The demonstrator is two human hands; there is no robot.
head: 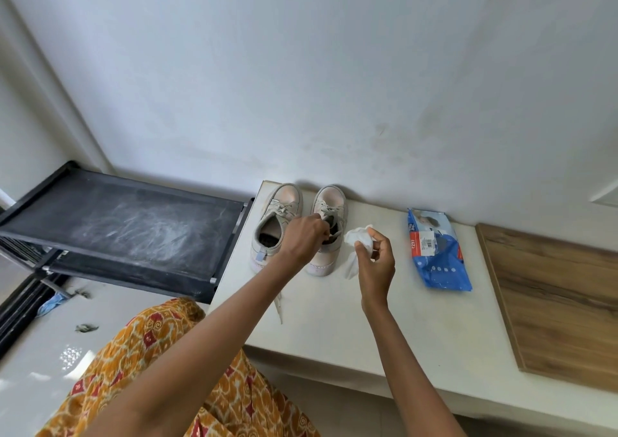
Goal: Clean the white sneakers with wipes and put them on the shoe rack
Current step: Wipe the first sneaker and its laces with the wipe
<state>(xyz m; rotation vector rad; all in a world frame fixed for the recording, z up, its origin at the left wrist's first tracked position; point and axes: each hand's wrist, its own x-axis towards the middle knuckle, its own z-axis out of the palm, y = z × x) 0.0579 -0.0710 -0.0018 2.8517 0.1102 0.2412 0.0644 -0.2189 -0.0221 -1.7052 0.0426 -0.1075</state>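
Sneakers, two of them and white, stand side by side on a pale ledge [301, 329], with their toes toward the wall. The left hand [306, 237] reaches into the opening of the right sneaker [329, 202]; its fingers are curled around the tongue or the collar there, and I cannot tell exactly which part they pinch. The left sneaker [274, 222] stands just to the left of this hand, close to it but not held. A loose lace [279, 306] hangs down from it over the ledge, below the left forearm.

The right hand [374, 259] is raised just to the right of the right sneaker. Its thumb and fingers pinch a crumpled white wipe [359, 239], and one part of the wipe hangs down to the left of the palm.

Further to the right of this hand, apart from it, a blue pack of wipes [441, 262] lies flat on the ledge. Beyond the pack there is a wooden board [551, 299].

To the left of the left hand, past the sneakers, the black shoe rack [133, 226] stands with its top shelf dusty and grey. Below both arms an orange patterned garment [160, 353] is visible.
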